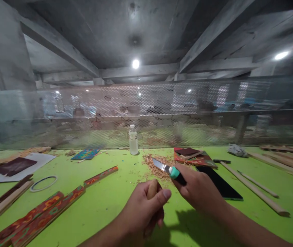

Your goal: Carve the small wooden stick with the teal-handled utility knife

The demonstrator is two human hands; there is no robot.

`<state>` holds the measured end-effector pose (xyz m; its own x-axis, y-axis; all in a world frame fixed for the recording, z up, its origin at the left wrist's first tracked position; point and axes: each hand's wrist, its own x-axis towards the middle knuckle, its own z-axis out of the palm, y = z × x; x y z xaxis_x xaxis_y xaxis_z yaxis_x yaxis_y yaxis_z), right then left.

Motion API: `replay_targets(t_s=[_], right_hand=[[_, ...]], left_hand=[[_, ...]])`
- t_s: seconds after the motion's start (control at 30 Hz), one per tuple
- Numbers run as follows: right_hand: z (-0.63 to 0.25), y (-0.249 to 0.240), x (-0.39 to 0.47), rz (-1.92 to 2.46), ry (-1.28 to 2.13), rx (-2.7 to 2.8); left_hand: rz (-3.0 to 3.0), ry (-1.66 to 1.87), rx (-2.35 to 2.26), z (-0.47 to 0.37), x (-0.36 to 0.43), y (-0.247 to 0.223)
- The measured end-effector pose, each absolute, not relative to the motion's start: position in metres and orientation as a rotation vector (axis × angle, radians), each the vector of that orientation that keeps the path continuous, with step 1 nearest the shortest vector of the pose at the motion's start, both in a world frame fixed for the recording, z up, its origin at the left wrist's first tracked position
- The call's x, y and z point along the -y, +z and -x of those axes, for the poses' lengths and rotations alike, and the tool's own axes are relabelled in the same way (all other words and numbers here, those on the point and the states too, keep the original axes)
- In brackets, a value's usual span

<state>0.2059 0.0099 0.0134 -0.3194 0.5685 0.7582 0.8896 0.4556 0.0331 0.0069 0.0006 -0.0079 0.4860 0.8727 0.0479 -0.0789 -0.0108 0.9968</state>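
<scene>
My left hand [146, 207] is closed around a pale wooden stick [152, 189]; its rounded end shows above the fingers and the rest is hidden in the grip. To the right, my right hand [199, 187] grips a knife [173, 172] by its black and teal handle. The blade points up and to the left, apart from the wood. Beyond both hands, a heap of wood shavings [159, 171] lies on the green table [105, 209].
A water bottle [133, 140] stands before a perforated metal screen [151, 113]. Painted wooden strips [51, 212] and a tape ring [43, 183] lie left. At right are a black flat slab [220, 183], a hammer [254, 188] and sandpaper [187, 152]. Several people sit behind the screen.
</scene>
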Motion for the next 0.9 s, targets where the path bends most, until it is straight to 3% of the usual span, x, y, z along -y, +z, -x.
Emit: replay_targets(t_s=[0.5, 0.9], right_hand=[[-0.204, 0.015, -0.003, 1.055, -0.403, 2.209], [-0.205, 0.017, -0.003, 1.02, -0.438, 2.272]], left_hand=[[-1.523, 0.887, -0.648, 0.0, 0.001, 0.006], [-1.685, 0.929, -0.758, 0.0, 0.0, 0.005]])
